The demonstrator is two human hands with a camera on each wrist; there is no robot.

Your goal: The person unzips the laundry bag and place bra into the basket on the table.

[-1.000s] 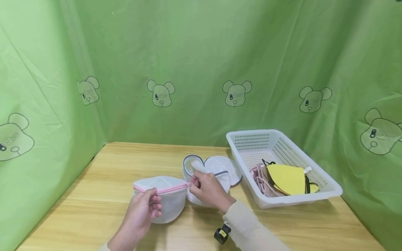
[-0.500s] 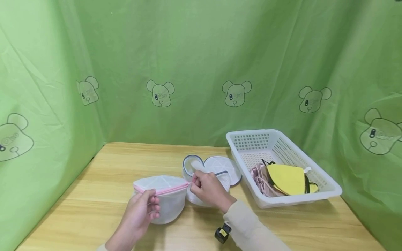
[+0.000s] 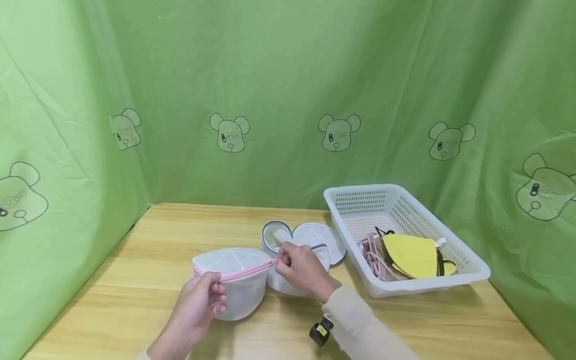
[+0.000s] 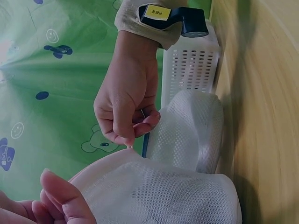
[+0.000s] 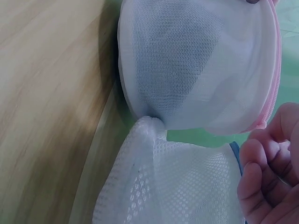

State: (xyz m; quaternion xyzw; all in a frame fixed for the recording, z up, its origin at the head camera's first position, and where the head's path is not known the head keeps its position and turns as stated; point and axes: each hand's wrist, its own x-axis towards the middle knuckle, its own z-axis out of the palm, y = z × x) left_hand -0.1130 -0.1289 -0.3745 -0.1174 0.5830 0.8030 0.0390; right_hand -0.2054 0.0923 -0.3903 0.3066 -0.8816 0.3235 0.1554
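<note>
A white mesh laundry bag (image 3: pixel 243 295) with a pink zipper (image 3: pixel 249 272) stands on the table, its zipped edge running along the upper front. My left hand (image 3: pixel 196 306) grips that edge near its left end, thumb on top. At the other end, my right hand (image 3: pixel 302 270) pinches the zipper's small pull tab, seen under the fingertips in the left wrist view. In the right wrist view, the zipper looks shut along the visible stretch. Directly behind my right hand sits another white mesh bag (image 5: pixel 187 182) with dark blue trim, partly hidden, its round flap (image 3: pixel 321 237) folded back.
To the right stands a white plastic basket (image 3: pixel 468 274) holding a yellow cloth item (image 3: pixel 411 256) with black straps and some pink fabric (image 3: pixel 377 260) with cords. A green curtain (image 3: pixel 279 65) surrounds the wooden table (image 3: pixel 112 300).
The pink-zippered bag's top edge and my right hand have shifted slightly right. My left hand has slid slightly left along the edge; both grips stay the same.
</note>
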